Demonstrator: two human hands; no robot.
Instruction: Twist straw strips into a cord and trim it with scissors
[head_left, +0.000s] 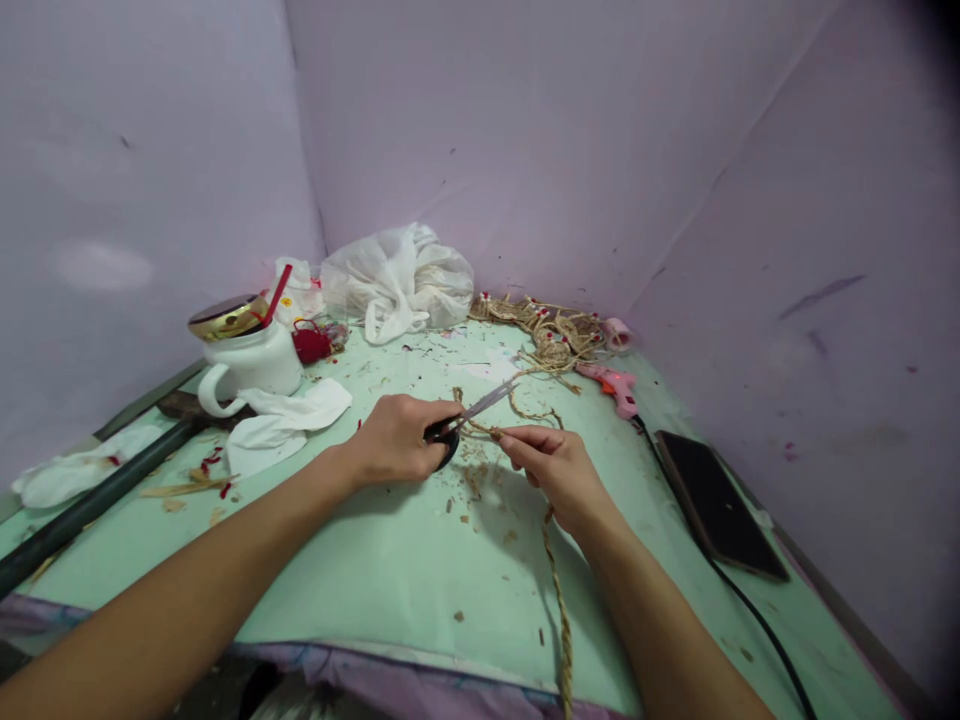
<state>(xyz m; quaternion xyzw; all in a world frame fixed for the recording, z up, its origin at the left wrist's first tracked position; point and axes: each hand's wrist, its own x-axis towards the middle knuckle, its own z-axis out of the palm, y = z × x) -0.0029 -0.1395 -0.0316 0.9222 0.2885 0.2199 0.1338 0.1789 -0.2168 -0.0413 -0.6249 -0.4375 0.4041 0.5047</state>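
My left hand [397, 438] grips the black handles of a pair of scissors [469, 412], whose blades point up and to the right over a green table [390, 560]. My right hand [555, 468] pinches a braided jute rope [559, 600] just right of the blades. The rope hangs down from that hand past the table's front edge. Beyond the blades, thinner jute strands loop toward a tangled pile of jute cord [551, 335] at the back.
A white mug with a gold lid [244, 355], white cloths [281, 420], a white plastic bag [401, 280] and a dark rod [90, 500] lie at the left and back. At the right are a pink glue gun [615, 385], a phone [716, 500] and a black cable [757, 620].
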